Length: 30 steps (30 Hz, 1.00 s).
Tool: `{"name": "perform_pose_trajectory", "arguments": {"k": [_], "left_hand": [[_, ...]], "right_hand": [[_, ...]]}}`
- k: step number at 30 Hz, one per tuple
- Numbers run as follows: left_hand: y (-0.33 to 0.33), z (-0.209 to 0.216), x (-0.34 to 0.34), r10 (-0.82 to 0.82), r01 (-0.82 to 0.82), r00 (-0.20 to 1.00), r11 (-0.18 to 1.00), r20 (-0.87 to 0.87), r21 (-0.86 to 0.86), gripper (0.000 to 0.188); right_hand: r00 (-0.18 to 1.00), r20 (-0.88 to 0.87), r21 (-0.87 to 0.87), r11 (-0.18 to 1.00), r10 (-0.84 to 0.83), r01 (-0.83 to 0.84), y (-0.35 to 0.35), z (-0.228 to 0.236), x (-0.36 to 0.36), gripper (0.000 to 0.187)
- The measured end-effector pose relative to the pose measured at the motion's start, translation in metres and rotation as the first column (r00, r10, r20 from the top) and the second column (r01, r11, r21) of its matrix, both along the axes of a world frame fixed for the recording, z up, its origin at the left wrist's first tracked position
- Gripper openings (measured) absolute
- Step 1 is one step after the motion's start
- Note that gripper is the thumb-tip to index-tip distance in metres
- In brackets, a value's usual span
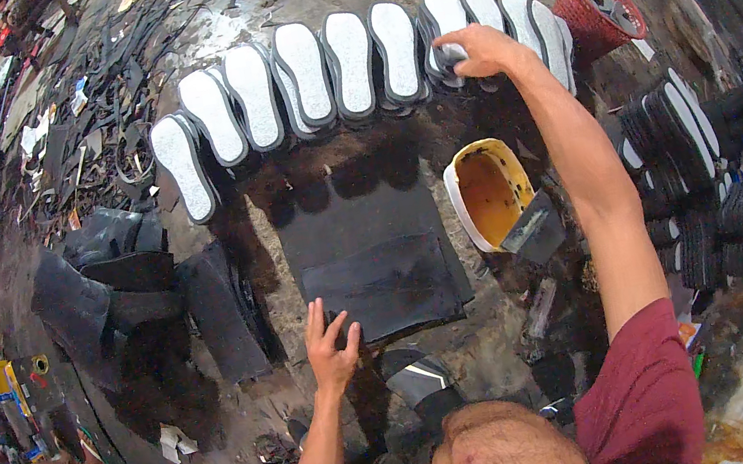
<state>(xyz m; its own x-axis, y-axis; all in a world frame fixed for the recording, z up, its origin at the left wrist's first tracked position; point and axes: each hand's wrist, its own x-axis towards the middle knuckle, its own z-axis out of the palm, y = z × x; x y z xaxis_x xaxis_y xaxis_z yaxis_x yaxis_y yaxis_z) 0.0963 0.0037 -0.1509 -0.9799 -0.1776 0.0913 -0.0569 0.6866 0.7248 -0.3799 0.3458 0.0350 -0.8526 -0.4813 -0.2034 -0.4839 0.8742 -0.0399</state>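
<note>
A curved row of stacked shoe soles (350, 63), white on top with dark edges, lies on the ground ahead of me. My right hand (486, 49) reaches over the right part of this row, its thumb and forefinger closed around the near end of a shoe sole (443, 15). The other fingers are partly hidden. Closer to me, my left hand (333, 351) holds nothing, fingers apart, beside the lower left edge of a black rubber sheet (380, 285). To the sheet's right stands a cut-open white tub (455, 203) with amber glue-like liquid inside and a dark flat piece (531, 227) across its rim.
Black sheet pieces (220, 311) lie to the left. A red basket (566, 13) holding scraps stands far right. More stacked soles (669, 133) lie at the right. Scraps (190, 26) litter the far ground. My shoe (415, 377) is near the sheet's front edge.
</note>
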Motion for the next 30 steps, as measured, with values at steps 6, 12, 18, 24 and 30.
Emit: {"name": "perform_pose_trajectory", "arguments": {"k": [6, 12, 18, 24, 30], "left_hand": [[0.012, 0.014, -0.012, 0.029, -0.031, 0.999, 0.996, -0.036, -0.080, 0.033], [0.025, 0.007, -0.019, 0.009, -0.009, 1.000, 0.999, 0.008, -0.050, 0.030], [0.039, 0.019, -0.036, 0.012, -0.013, 0.999, 1.000, -0.031, -0.026, 0.030], [0.104, 0.064, -0.186, -0.050, 0.090, 0.953, 0.988, -0.298, 0.122, 0.033], [0.177, 0.089, -0.361, -0.219, 0.265, 0.953, 0.939, -0.210, 0.221, 0.050]], "right_hand": [[0.937, -0.272, -0.462, 0.884, -0.217, 0.070, 0.009, -0.013, 0.001, 0.046], [1.000, 0.007, -0.330, 0.943, 0.029, -0.025, 0.013, -0.012, -0.002, 0.053], [0.998, 0.017, -0.131, 0.989, 0.068, -0.066, 0.008, -0.029, 0.005, 0.056], [0.998, 0.059, -0.442, 0.897, 0.015, 0.013, 0.011, -0.027, 0.010, 0.048], [0.961, 0.242, -0.423, 0.878, -0.130, 0.226, 0.018, -0.029, 0.011, 0.050]]}}
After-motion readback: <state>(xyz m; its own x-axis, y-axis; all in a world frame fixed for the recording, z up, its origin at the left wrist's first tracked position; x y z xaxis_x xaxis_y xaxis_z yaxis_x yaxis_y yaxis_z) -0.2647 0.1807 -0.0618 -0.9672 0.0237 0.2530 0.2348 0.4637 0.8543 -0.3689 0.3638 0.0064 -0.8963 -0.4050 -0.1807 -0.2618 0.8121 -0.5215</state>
